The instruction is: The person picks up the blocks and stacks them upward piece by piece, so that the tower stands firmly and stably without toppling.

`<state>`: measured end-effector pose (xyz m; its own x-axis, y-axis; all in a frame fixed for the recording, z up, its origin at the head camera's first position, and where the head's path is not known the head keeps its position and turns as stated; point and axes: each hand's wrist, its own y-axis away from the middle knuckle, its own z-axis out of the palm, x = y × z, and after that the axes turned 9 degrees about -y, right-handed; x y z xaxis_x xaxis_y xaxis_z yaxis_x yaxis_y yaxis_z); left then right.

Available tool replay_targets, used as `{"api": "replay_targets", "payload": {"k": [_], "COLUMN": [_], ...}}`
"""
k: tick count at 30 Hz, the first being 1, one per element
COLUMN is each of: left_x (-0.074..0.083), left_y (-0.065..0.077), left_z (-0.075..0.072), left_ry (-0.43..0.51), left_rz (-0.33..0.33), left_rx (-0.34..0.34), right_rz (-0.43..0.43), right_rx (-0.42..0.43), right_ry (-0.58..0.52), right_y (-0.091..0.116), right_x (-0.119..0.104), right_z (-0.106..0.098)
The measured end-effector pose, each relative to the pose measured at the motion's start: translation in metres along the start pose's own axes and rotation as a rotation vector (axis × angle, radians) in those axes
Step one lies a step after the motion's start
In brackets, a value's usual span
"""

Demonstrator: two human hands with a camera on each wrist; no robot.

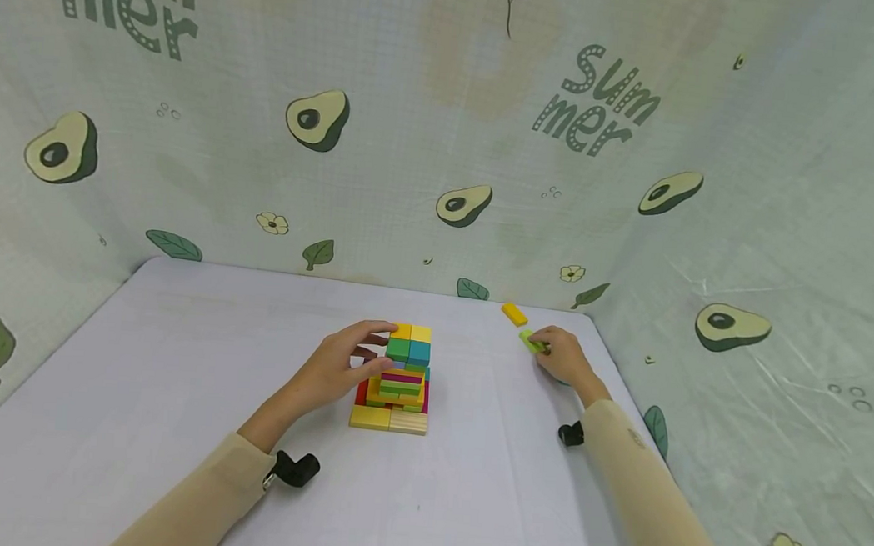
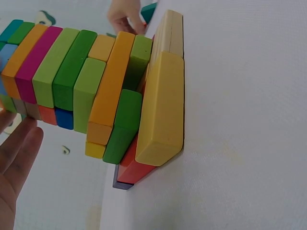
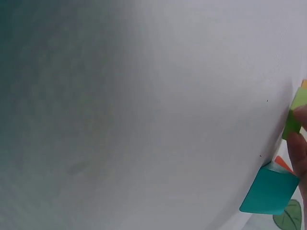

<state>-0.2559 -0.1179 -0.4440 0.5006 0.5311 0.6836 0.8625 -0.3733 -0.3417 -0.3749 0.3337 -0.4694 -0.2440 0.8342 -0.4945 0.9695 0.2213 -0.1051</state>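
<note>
A tower of coloured wooden blocks (image 1: 403,379) stands on a base of two pale blocks (image 2: 160,110). My left hand (image 1: 337,365) is at the tower's left side with fingers extended, the fingertips close against its upper layers; in the left wrist view the fingers (image 2: 24,143) reach the lower edge of the stack. Over at the right, my right hand (image 1: 565,360) pinches a light green block (image 1: 532,341) between thumb and fingers. The same green block (image 3: 293,117) shows at the right edge of the right wrist view.
A yellow block (image 1: 514,314) lies just beyond the right hand. Near that hand are a teal block (image 3: 269,190) and a red-orange one (image 3: 283,164), mostly hidden in the head view. A patterned cloth wall (image 1: 379,244) borders the white table (image 1: 176,357) behind and at the right.
</note>
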Motion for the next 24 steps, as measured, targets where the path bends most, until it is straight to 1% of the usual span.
{"api": "replay_targets", "payload": {"k": [4, 10, 15, 18, 20, 22, 24], "left_x": [0.000, -0.001, -0.001, -0.001, -0.001, -0.001, -0.001], "left_y": [0.000, 0.000, 0.000, 0.000, 0.000, 0.000, 0.000], "left_z": [0.000, 0.000, 0.000, 0.000, 0.000, 0.000, 0.000], "left_ry": [-0.001, 0.001, 0.002, -0.001, -0.002, -0.003, -0.003], "left_rz": [0.006, 0.005, 0.009, 0.009, 0.009, 0.008, 0.007], "left_rx": [0.002, 0.003, 0.006, 0.008, 0.008, 0.007, 0.006], "right_rz": [0.012, 0.023, 0.008, -0.019, -0.055, -0.123, -0.211], "right_rx": [-0.008, -0.012, -0.023, -0.034, -0.041, -0.041, -0.035], "right_ry": [0.009, -0.015, -0.033, -0.059, -0.079, -0.101, -0.116], "right_y": [0.001, 0.002, 0.003, 0.004, 0.004, 0.005, 0.005], "right_x": [-0.001, 0.001, 0.000, -0.007, -0.017, -0.031, -0.049], "right_z": [0.000, 0.000, 0.000, -0.001, -0.003, -0.005, -0.008]}}
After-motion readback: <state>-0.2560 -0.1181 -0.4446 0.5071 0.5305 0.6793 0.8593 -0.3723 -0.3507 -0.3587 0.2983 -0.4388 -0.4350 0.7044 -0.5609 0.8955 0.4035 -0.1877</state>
